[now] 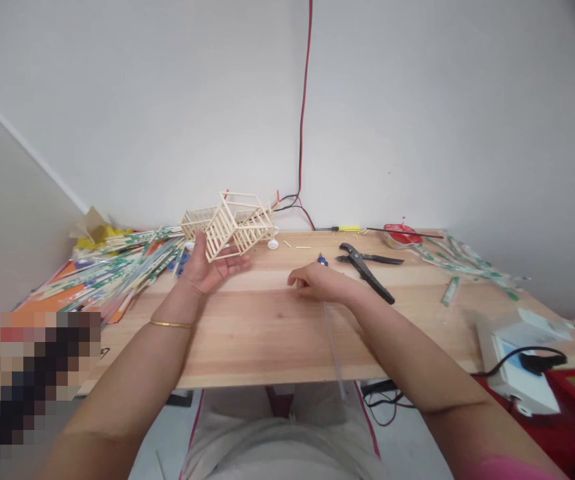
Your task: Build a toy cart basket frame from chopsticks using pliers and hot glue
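My left hand holds a box-shaped frame of thin wooden sticks, its thumb at the near side and its fingers spread below. Behind that frame stands a longer stick model, partly hidden, with a white wheel and red tips. My right hand is over the middle of the table, palm down, with its fingers curled in; whatever they pinch, if anything, is too small to tell. A blue-tipped tool pokes out beyond this hand. From under the wrist a clear rod runs over the table's front edge.
Black pliers lie open right of my right hand. A red-lined bowl and a yellow-handled tool are by the wall. Packaged sticks pile up at left, wrappers at right. A white box with a plug sits front right.
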